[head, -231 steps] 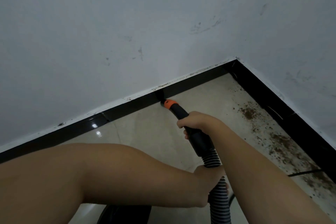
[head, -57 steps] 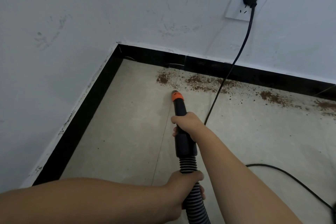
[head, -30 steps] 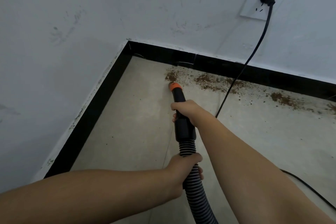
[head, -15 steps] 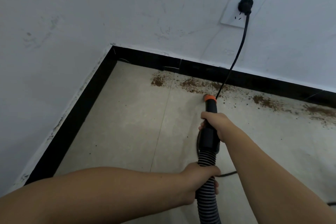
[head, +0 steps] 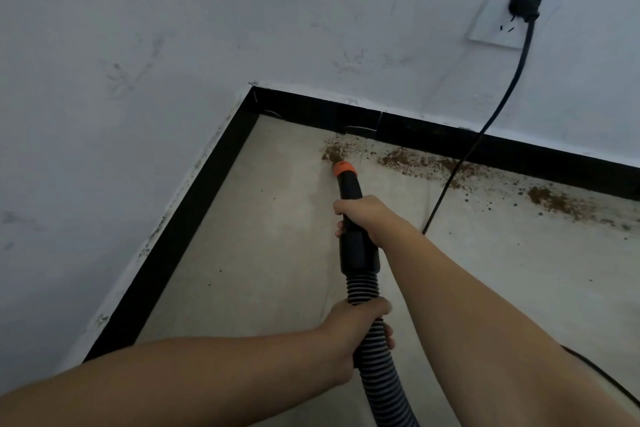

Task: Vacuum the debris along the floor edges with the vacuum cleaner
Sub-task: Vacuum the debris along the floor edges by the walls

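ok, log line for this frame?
stage: vacuuming wall edge | nozzle: at leftmost debris | right hand: grips wand | left hand: grips hose | remaining: debris along baseboard

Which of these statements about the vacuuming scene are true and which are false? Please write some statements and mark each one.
1. The orange nozzle tip is at the leftmost patch of brown debris. True.
2. The left hand grips the rigid black tube. False: it grips the ribbed hose; the right hand holds the black tube.
3. A black power cord is plugged into the wall socket. True.
4. All debris along the baseboard is already removed. False: brown crumbs remain to the right of the nozzle.
5. The cord hangs left of the nozzle. False: it hangs to its right.
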